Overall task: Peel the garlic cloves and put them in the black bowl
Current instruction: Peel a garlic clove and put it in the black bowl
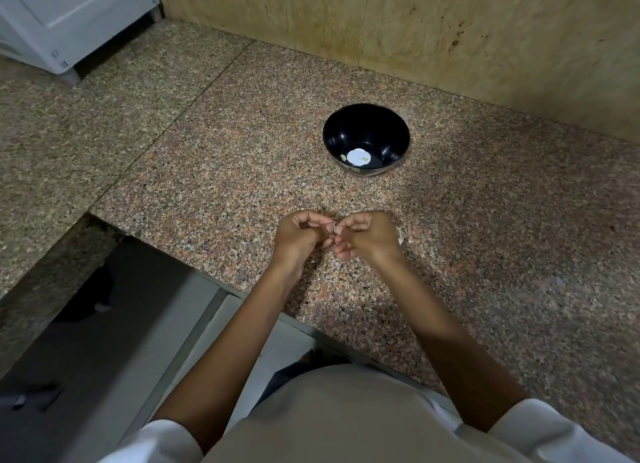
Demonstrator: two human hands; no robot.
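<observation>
The black bowl point(366, 130) stands on the granite counter, beyond my hands and a little to the right. A pale peeled clove point(343, 157) lies at its bottom beside a white reflection. My left hand point(300, 235) and my right hand point(367, 235) meet just above the counter, fingers curled, pinching a small garlic clove point(334, 234) between their fingertips. The clove is almost wholly hidden by the fingers. A whitish scrap of garlic skin point(400, 236) peeks out just right of my right hand.
The speckled granite counter point(485, 254) stretches right and back to a wooden wall panel point(415, 29). A white appliance point(62, 22) stands at the far left. The counter's front edge drops off at the lower left over a dark gap point(104, 324).
</observation>
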